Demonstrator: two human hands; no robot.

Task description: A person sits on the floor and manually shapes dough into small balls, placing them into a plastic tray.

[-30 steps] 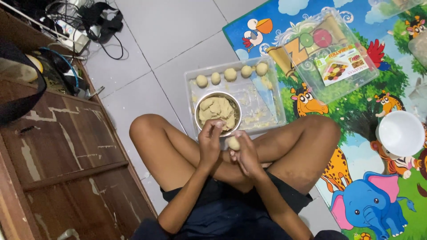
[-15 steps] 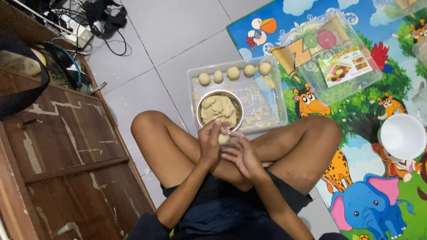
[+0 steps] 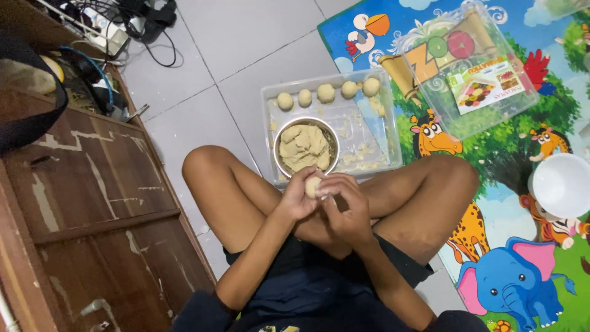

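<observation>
My fingers are curled close around a small pale dough ball, the left hand cupping it from the side and the right hand closed over it from the other, so both hold the one lump between them with only its top showing. The lump sits just this side of the metal bowl, above my crossed legs.

The metal bowl holds a rough mass of the same dough and stands in the near part of a clear plastic tray on the tiled floor. Beyond the bowl, along the tray's far edge, five rolled dough balls lie in a row, each apart from its neighbour. Crumbs and smears dot the tray floor to the right of the bowl.

Right of the bowl lies a bright animal play mat, with a clear lidded box on it and a white bowl further out. Left of the bowl, well apart, stands a worn wooden cabinet, with cables behind it.

I judge the risks small but real: the lump is held over my legs rather than over the tray, so a slip would drop it onto skin or floor. Pressing too hard could crack or flatten it, and the sticky dough may cling to my fingers and tear.
</observation>
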